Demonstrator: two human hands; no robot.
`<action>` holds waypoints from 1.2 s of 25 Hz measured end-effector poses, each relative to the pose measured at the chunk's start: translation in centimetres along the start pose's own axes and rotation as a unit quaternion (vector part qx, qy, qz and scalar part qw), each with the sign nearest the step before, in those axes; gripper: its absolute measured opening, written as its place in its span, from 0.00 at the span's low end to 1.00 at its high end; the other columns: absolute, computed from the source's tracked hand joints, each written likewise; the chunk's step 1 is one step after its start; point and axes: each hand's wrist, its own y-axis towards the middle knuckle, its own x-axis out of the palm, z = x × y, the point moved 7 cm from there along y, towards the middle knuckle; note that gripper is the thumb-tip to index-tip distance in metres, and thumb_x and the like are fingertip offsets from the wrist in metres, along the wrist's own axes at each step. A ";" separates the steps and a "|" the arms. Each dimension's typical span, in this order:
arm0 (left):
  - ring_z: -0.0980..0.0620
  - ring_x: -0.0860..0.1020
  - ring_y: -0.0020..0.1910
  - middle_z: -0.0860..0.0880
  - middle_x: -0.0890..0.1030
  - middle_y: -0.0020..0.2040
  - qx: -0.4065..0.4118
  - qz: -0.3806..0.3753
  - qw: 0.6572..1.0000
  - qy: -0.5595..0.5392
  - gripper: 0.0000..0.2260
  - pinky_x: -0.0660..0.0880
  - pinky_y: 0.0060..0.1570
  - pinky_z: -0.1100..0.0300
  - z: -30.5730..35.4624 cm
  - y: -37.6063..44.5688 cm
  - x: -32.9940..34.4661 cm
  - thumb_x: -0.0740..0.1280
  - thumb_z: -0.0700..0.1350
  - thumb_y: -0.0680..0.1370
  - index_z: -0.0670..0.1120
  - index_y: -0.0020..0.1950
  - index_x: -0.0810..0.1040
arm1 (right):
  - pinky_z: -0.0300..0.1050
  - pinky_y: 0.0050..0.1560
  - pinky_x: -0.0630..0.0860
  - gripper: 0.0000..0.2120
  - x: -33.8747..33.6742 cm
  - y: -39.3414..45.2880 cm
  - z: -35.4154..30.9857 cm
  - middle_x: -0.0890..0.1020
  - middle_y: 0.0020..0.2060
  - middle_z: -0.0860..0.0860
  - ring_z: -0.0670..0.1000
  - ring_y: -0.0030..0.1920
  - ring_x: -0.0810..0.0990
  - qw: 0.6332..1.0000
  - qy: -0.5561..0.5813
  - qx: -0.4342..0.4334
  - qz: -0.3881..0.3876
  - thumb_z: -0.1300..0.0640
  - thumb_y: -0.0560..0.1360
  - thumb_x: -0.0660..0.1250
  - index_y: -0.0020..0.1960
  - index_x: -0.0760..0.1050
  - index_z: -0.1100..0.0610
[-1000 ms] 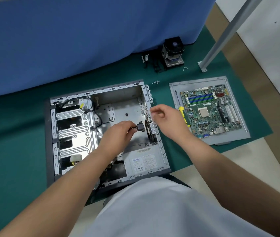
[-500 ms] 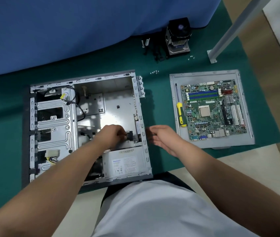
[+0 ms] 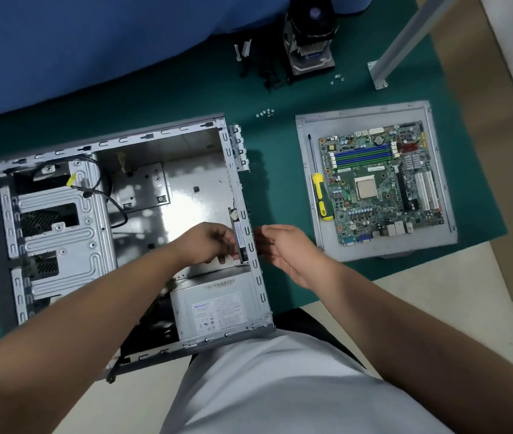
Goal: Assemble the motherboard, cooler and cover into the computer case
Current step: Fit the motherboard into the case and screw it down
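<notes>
The open computer case lies on its side on the green mat. Inside it, my left hand grips the black rear fan, held against the case's back wall. My right hand hovers just outside that wall with its fingers relaxed and holds nothing. The motherboard rests on the grey cover panel to the right. The cooler stands at the back of the mat.
A yellow-handled screwdriver lies on the panel left of the board. Small screws and black clips lie behind the case. The power supply fills the case's near corner. A grey metal post stands at the back right.
My right hand dropped from above the case's back wall to just outside it and opened. My left hand stayed on the fan inside the case. The camera moved closer.
</notes>
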 end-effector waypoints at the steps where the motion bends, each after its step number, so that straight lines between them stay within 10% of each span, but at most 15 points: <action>1: 0.59 0.78 0.28 0.52 0.86 0.35 0.003 -0.018 1.000 0.001 0.08 0.68 0.27 0.64 0.1 0.1 0.1 0.66 0.30 0.78 0.37 0.52 0.83 | 0.58 0.74 0.70 0.18 0.0 0.0 0.2 0.80 0.67 0.55 0.57 0.69 0.77 1.000 -0.001 0.000 0.004 0.56 0.84 0.63 0.72 0.74 0.59; 15: 0.52 0.85 0.38 0.41 0.87 0.42 0.018 -0.050 0.998 -0.041 0.03 0.80 0.43 0.56 0.7 1.5 -0.1 0.71 0.30 0.76 0.32 0.48 0.83 | 0.59 0.74 0.69 0.19 -0.8 1.6 1.8 0.81 0.65 0.51 0.55 0.68 0.77 0.997 -0.036 -0.039 0.053 0.49 0.80 0.66 0.68 0.78 0.55; 20: 0.53 0.85 0.37 0.47 0.86 0.37 0.029 -0.083 0.996 -0.002 0.16 0.80 0.41 0.61 2.4 1.3 -0.2 0.71 0.28 0.75 0.48 0.37 0.87 | 0.57 0.73 0.70 0.21 -0.9 1.8 1.9 0.84 0.61 0.47 0.51 0.65 0.80 0.996 -0.057 -0.061 0.035 0.45 0.76 0.66 0.65 0.81 0.52; 30: 0.70 0.81 0.37 0.66 0.82 0.33 0.013 -0.111 0.990 0.088 0.15 0.74 0.41 0.77 2.9 2.5 -0.9 0.69 0.26 0.76 0.47 0.48 0.82 | 0.53 0.65 0.79 0.12 -1.8 1.7 0.9 0.87 0.55 0.53 0.55 0.58 0.85 0.997 -0.029 -0.073 -0.002 0.60 0.85 0.61 0.56 0.83 0.53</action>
